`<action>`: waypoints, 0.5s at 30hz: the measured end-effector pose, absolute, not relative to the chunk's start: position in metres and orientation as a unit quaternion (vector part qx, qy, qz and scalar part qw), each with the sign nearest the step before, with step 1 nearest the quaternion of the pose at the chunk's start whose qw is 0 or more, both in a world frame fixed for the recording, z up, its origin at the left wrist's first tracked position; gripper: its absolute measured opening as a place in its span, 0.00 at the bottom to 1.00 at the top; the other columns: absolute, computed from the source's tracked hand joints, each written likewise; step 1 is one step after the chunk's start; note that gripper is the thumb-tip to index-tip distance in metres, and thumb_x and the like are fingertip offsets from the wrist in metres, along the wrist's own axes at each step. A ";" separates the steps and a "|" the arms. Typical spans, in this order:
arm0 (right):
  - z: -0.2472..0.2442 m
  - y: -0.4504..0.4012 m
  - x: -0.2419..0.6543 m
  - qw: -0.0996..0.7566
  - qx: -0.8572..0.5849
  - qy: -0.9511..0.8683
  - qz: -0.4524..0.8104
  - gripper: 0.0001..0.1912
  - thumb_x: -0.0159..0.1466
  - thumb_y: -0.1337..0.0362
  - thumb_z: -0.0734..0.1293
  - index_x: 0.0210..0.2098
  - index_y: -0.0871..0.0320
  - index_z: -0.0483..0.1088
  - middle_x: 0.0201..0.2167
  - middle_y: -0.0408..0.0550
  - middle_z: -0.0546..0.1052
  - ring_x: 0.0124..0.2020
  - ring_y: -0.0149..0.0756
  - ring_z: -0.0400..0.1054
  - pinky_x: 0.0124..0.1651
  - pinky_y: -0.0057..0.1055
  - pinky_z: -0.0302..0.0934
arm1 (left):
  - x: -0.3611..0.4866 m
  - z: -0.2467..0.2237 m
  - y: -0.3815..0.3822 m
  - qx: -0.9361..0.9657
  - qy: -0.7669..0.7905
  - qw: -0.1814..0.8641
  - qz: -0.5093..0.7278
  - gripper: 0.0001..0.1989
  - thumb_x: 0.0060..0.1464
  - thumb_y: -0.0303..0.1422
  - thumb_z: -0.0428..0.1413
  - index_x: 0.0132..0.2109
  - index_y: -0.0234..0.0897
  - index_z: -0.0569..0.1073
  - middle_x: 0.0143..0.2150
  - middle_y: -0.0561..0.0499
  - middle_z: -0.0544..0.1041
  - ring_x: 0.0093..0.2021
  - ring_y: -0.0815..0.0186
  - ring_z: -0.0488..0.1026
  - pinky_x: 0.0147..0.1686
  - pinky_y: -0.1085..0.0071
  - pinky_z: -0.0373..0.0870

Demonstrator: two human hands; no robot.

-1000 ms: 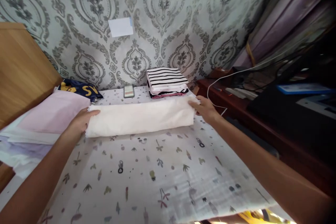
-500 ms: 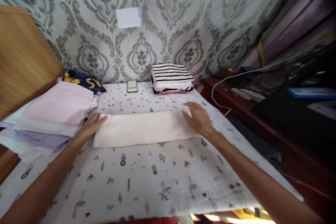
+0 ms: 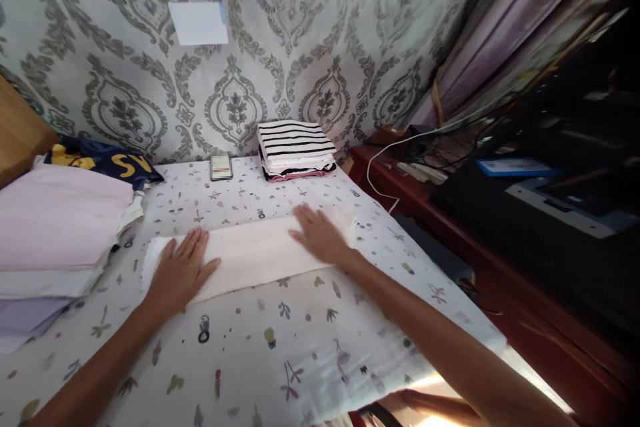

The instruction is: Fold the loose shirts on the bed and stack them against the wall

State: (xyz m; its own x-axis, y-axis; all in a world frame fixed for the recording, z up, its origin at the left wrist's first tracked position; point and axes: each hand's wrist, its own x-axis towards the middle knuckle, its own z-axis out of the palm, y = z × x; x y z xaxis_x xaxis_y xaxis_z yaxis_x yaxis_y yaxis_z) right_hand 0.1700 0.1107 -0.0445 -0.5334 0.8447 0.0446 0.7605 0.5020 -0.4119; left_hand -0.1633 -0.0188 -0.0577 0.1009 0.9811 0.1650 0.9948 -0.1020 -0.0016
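Cream, soft-looking fabric lay in a long folded strip (image 3: 255, 260) across the middle of the white printed sheet (image 3: 240, 353), slanting a little up toward the right. The person's left hand (image 3: 180, 270) was spread flat over its left part, just in from the frilled end, and the right hand (image 3: 323, 237) lay open near the other end, slightly blurred, fingers stretched out; neither was gripping anything, both palms being turned down on the cloth. From where I stood, the likeliest trouble was a wrinkle or a skewed fold, if the two palms pushed unevenly or dragged the top layer over those beneath. The sheet could also have bunched underneath, had the pressure slid sideways. A wide sweep of the left arm might have nudged the pale folded pile (image 3: 60, 213) beside it, whose edges already sat unevenly. As for containers, the only candidate was the navy item with yellow lettering (image 3: 110, 163) behind that pile; I couldn't tell whether it was a bag holding something or simply more cloth. The striped stack (image 3: 297, 143) stood near the wall, well apart from both hands.
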 end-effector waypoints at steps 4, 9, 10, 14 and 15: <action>-0.043 0.129 0.225 0.076 -0.530 -0.837 0.109 0.36 0.71 0.45 0.49 0.72 0.58 0.51 0.73 0.54 0.51 0.75 0.45 0.40 0.74 0.50 0.33 | -0.163 -0.056 -0.018 -0.733 -0.675 0.047 -0.064 0.36 0.65 0.50 0.38 0.70 0.30 0.59 0.72 0.36 0.58 0.74 0.51 0.50 0.69 0.48 0.45; -0.049 0.132 0.228 0.045 -0.542 -0.837 0.068 0.36 0.71 0.46 0.47 0.72 0.58 0.50 0.73 0.54 0.52 0.75 0.44 0.40 0.74 0.49 0.35 | -0.161 -0.047 -0.018 -0.723 -0.690 0.010 -0.040 0.38 0.64 0.52 0.40 0.70 0.29 0.58 0.73 0.36 0.55 0.74 0.50 0.49 0.70 0.51 0.45; -0.049 0.133 0.227 0.043 -0.542 -0.837 0.063 0.36 0.71 0.46 0.47 0.72 0.58 0.51 0.73 0.54 0.53 0.74 0.44 0.41 0.74 0.49 0.36 | -0.164 -0.044 -0.019 -0.721 -0.692 0.001 -0.035 0.38 0.64 0.52 0.40 0.70 0.28 0.58 0.73 0.36 0.55 0.74 0.51 0.48 0.70 0.51 0.45; -0.044 0.131 0.224 0.043 -0.540 -0.839 0.048 0.36 0.71 0.47 0.48 0.71 0.60 0.52 0.72 0.57 0.54 0.74 0.48 0.43 0.73 0.53 0.39 | -0.189 -0.031 -0.023 -0.694 -0.717 -0.042 -0.049 0.35 0.65 0.48 0.38 0.70 0.30 0.58 0.73 0.37 0.56 0.74 0.51 0.50 0.70 0.51 0.47; -0.041 0.128 0.221 0.052 -0.544 -0.837 0.041 0.36 0.71 0.48 0.49 0.71 0.61 0.52 0.72 0.59 0.54 0.74 0.49 0.42 0.72 0.55 0.39 | -0.198 -0.028 -0.024 -0.683 -0.726 -0.050 -0.068 0.34 0.65 0.46 0.37 0.70 0.29 0.58 0.73 0.37 0.56 0.73 0.51 0.51 0.69 0.52 0.49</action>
